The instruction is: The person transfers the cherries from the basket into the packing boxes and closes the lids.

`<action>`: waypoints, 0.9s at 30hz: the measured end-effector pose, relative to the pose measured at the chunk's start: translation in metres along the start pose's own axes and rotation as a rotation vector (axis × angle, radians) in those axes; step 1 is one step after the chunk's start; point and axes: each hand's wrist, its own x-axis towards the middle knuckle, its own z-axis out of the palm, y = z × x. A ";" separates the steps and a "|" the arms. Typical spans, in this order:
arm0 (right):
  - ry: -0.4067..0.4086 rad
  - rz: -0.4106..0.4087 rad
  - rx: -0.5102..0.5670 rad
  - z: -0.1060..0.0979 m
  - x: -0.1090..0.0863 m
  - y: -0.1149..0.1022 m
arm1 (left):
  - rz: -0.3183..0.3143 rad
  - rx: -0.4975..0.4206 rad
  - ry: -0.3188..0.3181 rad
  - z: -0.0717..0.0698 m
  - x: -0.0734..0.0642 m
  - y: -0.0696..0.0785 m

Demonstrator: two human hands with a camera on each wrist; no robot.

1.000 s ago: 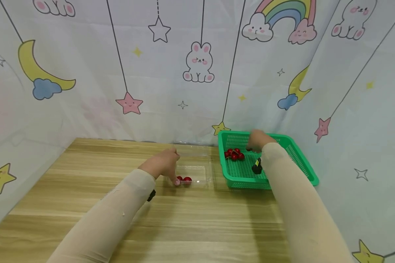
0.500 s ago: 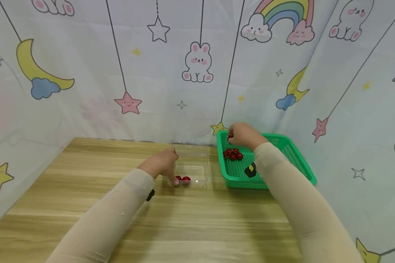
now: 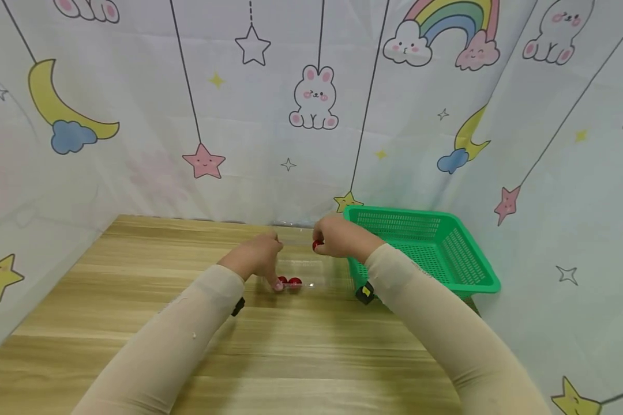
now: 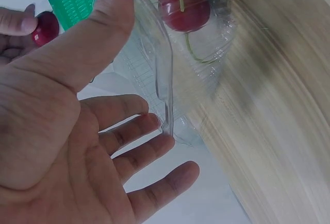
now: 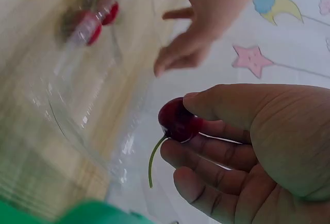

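Note:
A clear plastic clamshell box [image 3: 314, 272] lies opened on the table, its lid side toward the wall. Two red cherries [image 3: 295, 283] sit at its near left corner; the left wrist view shows green stems on them. My left hand [image 3: 256, 256] spans the box's left side, thumb at the near wall and fingers at the far part, fingertips right at the rim. My right hand [image 3: 341, 237] is over the box's right side. Between thumb and fingers it pinches a dark red cherry [image 5: 178, 120], whose green stem hangs down.
A green plastic basket [image 3: 475, 282] with perforated walls stands to the right of the box, against the back. My right hand and wrist hide its left part. A patterned cloth wall [image 3: 249, 173] rises behind the wooden table [image 3: 291, 357].
My right hand has come out of the green basket and moved left with a cherry, now reaching the box. The left hand has stayed at the box.

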 end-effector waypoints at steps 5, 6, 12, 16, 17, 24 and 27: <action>-0.067 -0.075 -0.041 0.021 0.008 -0.011 | -0.003 -0.001 -0.009 -0.001 0.000 0.000; -0.084 -0.079 -0.047 0.024 0.010 -0.013 | -0.004 -0.002 -0.011 -0.001 0.000 0.000; -0.161 -0.070 -0.062 0.042 0.018 -0.018 | -0.004 0.008 -0.009 -0.002 0.001 0.000; -0.172 -0.041 -0.048 0.053 0.023 -0.016 | 0.002 0.017 -0.011 -0.003 0.000 0.001; -0.175 -0.033 -0.046 0.055 0.025 -0.015 | 0.003 0.019 -0.011 -0.003 0.000 0.001; -0.179 -0.024 -0.020 0.063 0.031 -0.011 | 0.005 0.032 -0.003 -0.001 0.000 0.001; -0.186 -0.038 -0.006 0.064 0.032 -0.009 | 0.004 0.034 0.001 -0.001 -0.001 0.001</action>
